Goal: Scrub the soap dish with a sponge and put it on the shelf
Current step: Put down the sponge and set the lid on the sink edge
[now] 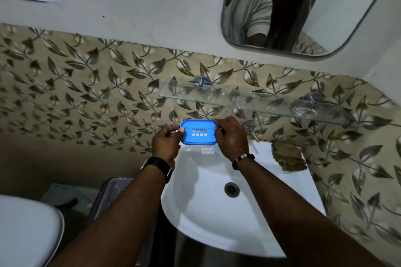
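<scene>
- Soap dish [198, 132]: blue plastic, rounded rectangle, two rows of small square holes in its floor. Both short ends are hidden under fingers. It is held in the air over the back edge of the sink [217, 219], below the shelf [249, 103] and apart from it.
- Left hand [166, 143]: grasps the dish's left end, thumb on the rim; black watch [159, 167] on the wrist.
- Right hand [231, 136]: grasps the dish's right end, fingers curled over the rim; bead bracelet [242, 158] on the wrist.
- Tap [249, 128]: metal, mostly hidden behind the right hand.
- Shelf: clear glass on round metal brackets.
- Sink: white, glazed, round metal drain.
- Brown pad [288, 157]: rough, at the sink's back right corner; whether it is the sponge cannot be told.
- Mirror [347, 6]: rounded corners, cut off at the top edge.
- Toilet [26, 230]: white, cut off at the lower left.
</scene>
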